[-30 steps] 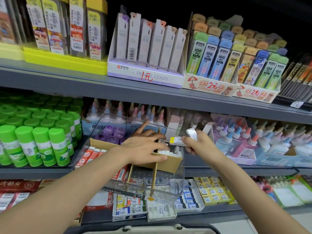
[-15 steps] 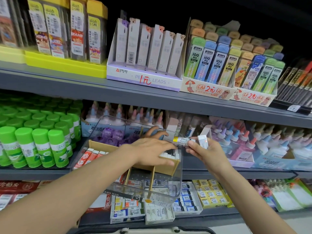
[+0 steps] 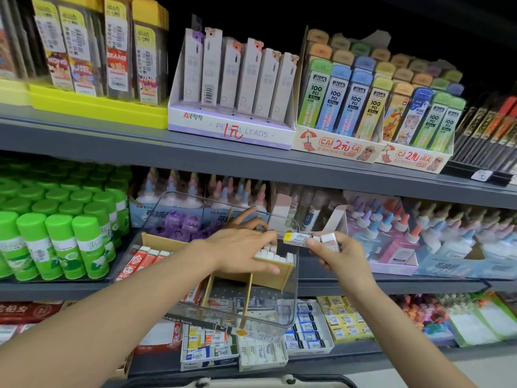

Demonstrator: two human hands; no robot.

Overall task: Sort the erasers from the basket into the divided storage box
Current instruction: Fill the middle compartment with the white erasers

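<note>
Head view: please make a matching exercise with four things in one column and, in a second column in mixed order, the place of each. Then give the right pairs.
Things:
1. green glue sticks
2. pencil leads display box
3. white erasers
4. eraser with yellow-ended sleeve

Places:
A. standing in a rear compartment of the divided storage box, under the left hand
B. pinched in the fingers of the right hand
C. on the middle shelf, at the left
D. on the top shelf, near the centre

Pairs: 1-C, 2-D, 3-A, 4-B
</note>
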